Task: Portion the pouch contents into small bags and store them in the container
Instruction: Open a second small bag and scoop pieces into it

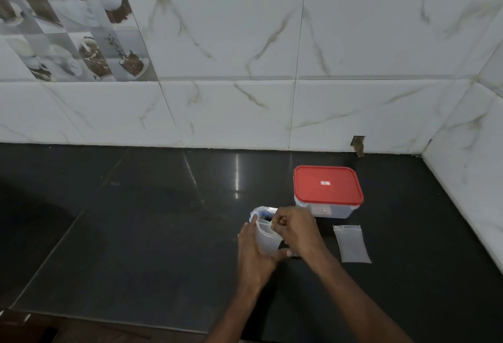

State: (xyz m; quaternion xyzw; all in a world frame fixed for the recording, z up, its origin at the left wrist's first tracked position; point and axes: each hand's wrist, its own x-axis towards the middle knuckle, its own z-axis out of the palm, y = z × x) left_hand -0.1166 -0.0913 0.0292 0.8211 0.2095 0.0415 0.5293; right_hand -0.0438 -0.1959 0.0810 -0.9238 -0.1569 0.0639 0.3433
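In the head view, a black counter meets a white tiled wall. The left hand holds a small clear bag upright just above the counter. Its fingers are curled round the left side of the bag and its thumb lies under the bottom edge. The right hand is at the top of the same bag. Its fingers are curled together and pinch the open rim on the right side. I cannot tell if anything small is between these fingers. Directly behind the bag stands the pouch, touching it or nearly so. It is white, its mouth is open, and something blue shows inside. The container is behind the right hand, near the wall, and its red lid is on it. A second bag lies flat on the counter, to the right of the hands and in front of the container, apart from both.
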